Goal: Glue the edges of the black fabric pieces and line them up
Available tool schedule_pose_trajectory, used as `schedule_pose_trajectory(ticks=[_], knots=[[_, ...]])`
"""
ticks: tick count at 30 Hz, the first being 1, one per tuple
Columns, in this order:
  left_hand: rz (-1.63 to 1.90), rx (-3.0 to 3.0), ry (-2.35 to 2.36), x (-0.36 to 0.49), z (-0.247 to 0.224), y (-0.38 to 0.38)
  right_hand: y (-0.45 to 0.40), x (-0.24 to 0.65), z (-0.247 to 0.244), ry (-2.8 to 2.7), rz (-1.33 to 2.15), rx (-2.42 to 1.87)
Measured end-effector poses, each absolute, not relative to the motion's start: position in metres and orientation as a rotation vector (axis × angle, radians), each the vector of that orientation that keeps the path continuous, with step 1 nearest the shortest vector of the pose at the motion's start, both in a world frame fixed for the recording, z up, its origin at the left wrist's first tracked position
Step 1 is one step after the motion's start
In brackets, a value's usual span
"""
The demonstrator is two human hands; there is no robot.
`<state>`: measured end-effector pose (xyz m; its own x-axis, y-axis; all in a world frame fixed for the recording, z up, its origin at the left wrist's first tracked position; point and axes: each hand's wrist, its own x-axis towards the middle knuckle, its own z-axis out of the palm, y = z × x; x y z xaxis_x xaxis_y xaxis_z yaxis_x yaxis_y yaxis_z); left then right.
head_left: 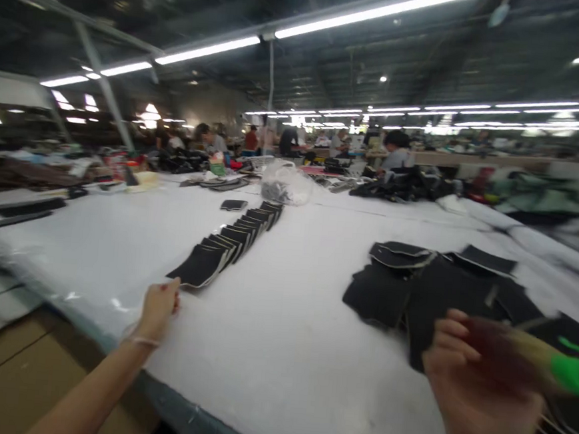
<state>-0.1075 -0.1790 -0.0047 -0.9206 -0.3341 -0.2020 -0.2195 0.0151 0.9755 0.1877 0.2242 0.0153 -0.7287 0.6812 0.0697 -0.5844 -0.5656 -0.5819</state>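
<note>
Right hand (477, 409), near right: grip closed round a blurred dark-red object (496, 354). Left hand (156, 310): grip curled at the near corner of an overlapping row of black pieces (239, 236) — whether pinching, cannot tell. Right: black pile (444, 289) on white table (288, 357). Far: clear plastic bag (292, 180).

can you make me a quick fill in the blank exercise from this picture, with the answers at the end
1. The left hand is at the near end of a row of overlapping pieces, whose upper faces are ____ in colour.
2. The top of the table is ____ in colour.
3. In the picture, the loose pile of pieces lies to the ____ of that row.
4. At the far right, past the blurred thing in the right hand, a bright ____ colour shows.

Missing words: black; white; right; green
</note>
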Motion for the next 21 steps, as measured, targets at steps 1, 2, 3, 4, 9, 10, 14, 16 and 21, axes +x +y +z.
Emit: schedule_pose_trajectory(ticks=[1, 2, 3, 4, 9, 10, 14, 16, 21], knots=[[-1.953, 0.441, -2.302, -0.103, -0.003, -0.167, 0.216, 0.189, 0.025, -0.721, 2.290, -0.211], [-1.822, 0.209, -2.455, -0.099, -0.002, -0.150, 0.211, 0.188, 0.031, -0.735, 2.288, -0.196], [-1.690, -0.071, -2.590, -0.094, 0.000, -0.129, 0.209, 0.188, 0.035, -0.778, 2.248, -0.175], [-1.559, -0.380, -2.691, -0.088, 0.002, -0.105, 0.210, 0.188, 0.037, -0.817, 2.210, -0.167], [-1.108, -1.550, -2.704, -0.040, 0.010, 0.044, 0.222, 0.197, 0.035, -0.866, 2.072, -0.153], [-1.013, -1.653, -2.661, -0.029, 0.010, 0.072, 0.224, 0.199, 0.035, -0.857, 2.058, -0.150], [-0.642, -1.839, -2.568, 0.008, 0.002, 0.148, 0.228, 0.203, 0.039, -0.780, 2.035, -0.156], [-0.488, -1.857, -2.551, 0.015, -0.002, 0.163, 0.230, 0.203, 0.041, -0.753, 2.024, -0.179], [-0.789, -1.945, -2.661, -0.021, 0.011, 0.136, 0.230, 0.206, 0.044, -0.647, 2.104, -0.087]])
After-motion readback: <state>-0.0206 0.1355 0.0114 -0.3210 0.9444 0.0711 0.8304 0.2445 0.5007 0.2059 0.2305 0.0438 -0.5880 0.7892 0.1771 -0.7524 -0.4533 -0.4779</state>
